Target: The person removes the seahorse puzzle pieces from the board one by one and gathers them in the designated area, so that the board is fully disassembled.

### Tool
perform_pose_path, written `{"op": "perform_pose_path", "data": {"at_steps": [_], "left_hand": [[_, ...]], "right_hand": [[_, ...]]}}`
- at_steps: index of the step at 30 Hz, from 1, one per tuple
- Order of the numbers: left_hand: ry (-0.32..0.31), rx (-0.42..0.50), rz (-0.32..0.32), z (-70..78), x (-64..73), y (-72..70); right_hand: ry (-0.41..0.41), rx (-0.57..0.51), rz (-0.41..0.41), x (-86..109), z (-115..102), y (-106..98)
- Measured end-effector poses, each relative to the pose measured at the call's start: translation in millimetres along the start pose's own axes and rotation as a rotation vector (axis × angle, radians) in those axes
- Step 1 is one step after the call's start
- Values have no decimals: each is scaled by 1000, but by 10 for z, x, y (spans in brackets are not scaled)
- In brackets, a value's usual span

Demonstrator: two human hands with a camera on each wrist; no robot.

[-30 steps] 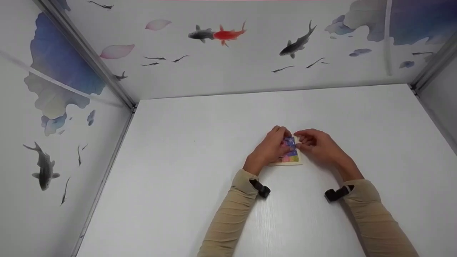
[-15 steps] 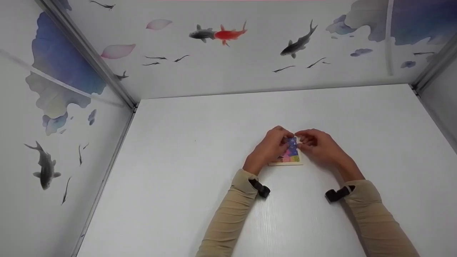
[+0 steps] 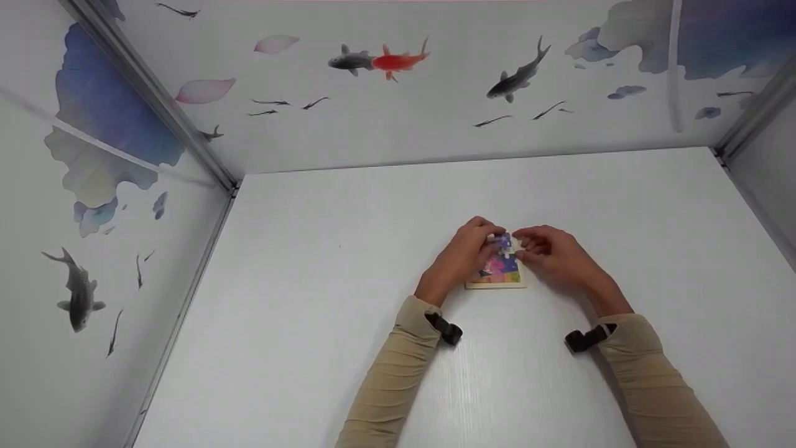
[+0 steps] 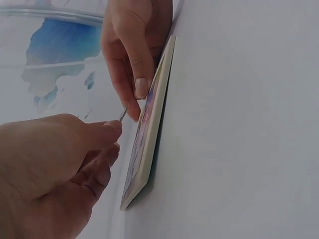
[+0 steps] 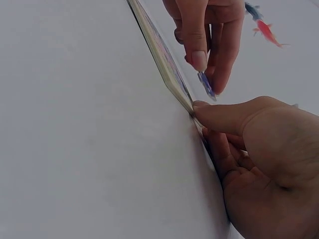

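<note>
A small jigsaw puzzle point(image 3: 500, 269) lies on the white table in a pale tray with a raised rim, printed in pink, blue and yellow. Above its far part, my left hand point(image 3: 463, 254) pinches a purple-blue puzzle piece point(image 5: 207, 86) between thumb and fingers, tilted and lifted off the tray. Under it, a pale patch of bare tray shows in the head view. At the tray's right side, my right hand point(image 3: 553, 254) grips the far corner, its thumb point(image 5: 209, 115) on the rim and its other fingers curled.
The white table point(image 3: 323, 298) reaches out around the tray on all sides. A back wall point(image 3: 448, 124) printed with fish and a left wall point(image 3: 31, 236) border it. Black straps with small cameras point(image 3: 453, 333) sit on both wrists.
My left hand has raised the purple-blue puzzle piece out of the picture and drawn slightly left, uncovering pale tray beneath. The right hand has stayed at the tray's edge.
</note>
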State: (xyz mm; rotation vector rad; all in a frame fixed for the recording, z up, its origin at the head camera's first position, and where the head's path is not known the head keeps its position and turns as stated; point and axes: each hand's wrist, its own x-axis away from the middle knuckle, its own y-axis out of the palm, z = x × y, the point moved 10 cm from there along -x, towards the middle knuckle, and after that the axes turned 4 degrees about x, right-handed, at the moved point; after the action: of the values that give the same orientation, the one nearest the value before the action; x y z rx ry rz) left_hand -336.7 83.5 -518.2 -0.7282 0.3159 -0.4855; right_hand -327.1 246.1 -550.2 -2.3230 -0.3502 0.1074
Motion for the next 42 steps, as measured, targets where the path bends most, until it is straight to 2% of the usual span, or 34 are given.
{"op": "perform_pose_path", "data": {"at_steps": [9, 18, 23, 28, 33, 42], "left_hand": [[-65, 5, 21, -218, 148, -238], [-90, 21, 62, -475, 322, -453], [-126, 10, 52, -600, 415, -498], [-149, 21, 41, -659, 485, -515], [-166, 45, 35, -692, 505, -513], [-160, 52, 26, -705, 499, -525]], "right_hand": [[28, -3, -6, -10, 23, 15], [36, -14, -8, 14, 36, 17], [61, -22, -15, 12, 62, 27], [74, -20, -17, 8, 84, 37], [84, -20, -15, 28, 91, 32], [94, -27, -10, 38, 77, 15]]}}
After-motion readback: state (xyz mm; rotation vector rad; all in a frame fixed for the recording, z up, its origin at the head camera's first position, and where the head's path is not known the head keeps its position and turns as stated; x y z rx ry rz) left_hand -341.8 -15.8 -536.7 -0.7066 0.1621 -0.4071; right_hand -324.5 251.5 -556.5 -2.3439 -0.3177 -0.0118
